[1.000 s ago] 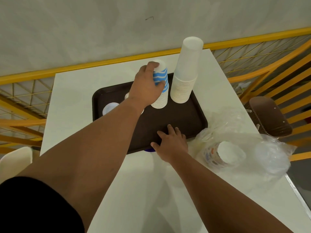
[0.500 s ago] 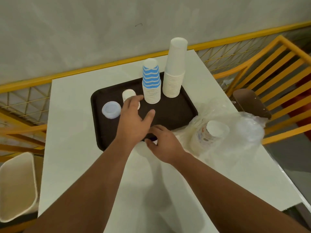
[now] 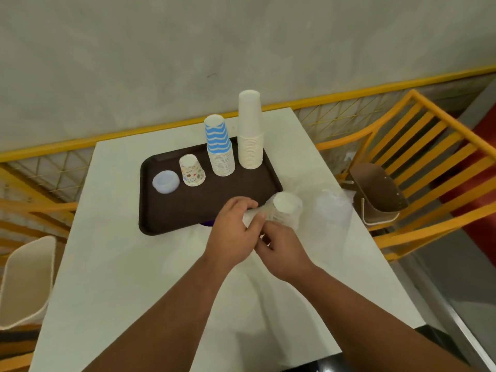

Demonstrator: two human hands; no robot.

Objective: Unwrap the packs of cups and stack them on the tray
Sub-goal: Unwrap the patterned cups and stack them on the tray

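Note:
A dark brown tray (image 3: 171,210) lies on the white table (image 3: 112,264). On it stand a tall plain white cup stack (image 3: 250,130), a blue-wave cup stack (image 3: 218,146), one patterned cup (image 3: 192,170) upside down and a small translucent cup (image 3: 166,181). Just right of the tray's front corner a pack of patterned cups (image 3: 285,210) sits in clear plastic wrap. My left hand (image 3: 233,234) and my right hand (image 3: 281,251) meet at the pack's near end, fingers pinching the wrap. A second clear pack (image 3: 331,208) lies further right.
A yellow railing (image 3: 161,127) runs behind the table under a grey wall. A yellow slatted chair with a brown seat (image 3: 375,191) stands to the right. A cream chair (image 3: 24,280) is at the left. Bare tabletop lies in front of the tray.
My left hand left the blue-wave stack and came back across the tray to the wrapped pack. My right hand slid off the tray's front edge to the same wrap.

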